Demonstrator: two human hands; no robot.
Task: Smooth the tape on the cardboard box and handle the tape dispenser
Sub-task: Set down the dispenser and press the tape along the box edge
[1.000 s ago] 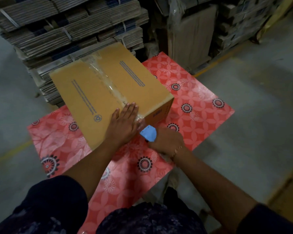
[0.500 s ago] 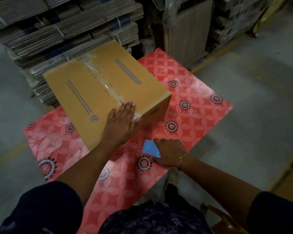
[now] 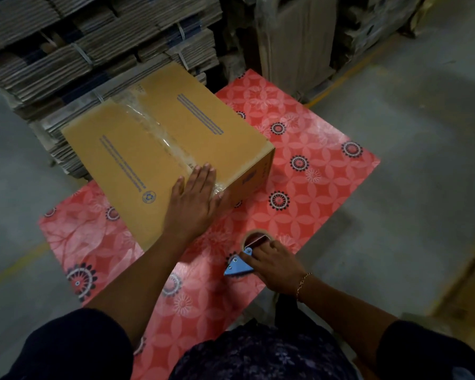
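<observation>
Cardboard box (image 3: 159,149) (taped), flattened-carton stacks (image 3: 93,50) behind

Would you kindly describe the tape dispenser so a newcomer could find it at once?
Find the red floral table cover holding the cardboard box. Near its front edge, the right hand grips the tape dispenser: the only blue, wedge-shaped thing there.

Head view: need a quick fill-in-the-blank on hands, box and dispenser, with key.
1. The left hand lies flat on the brown cardboard box, over the clear ____ strip.
2. The right hand grips the blue ____.
3. The box rests on a ____ floral-patterned table.
4. The right wrist wears a thin ____.

Missing words: tape; tape dispenser; red; bracelet
</observation>
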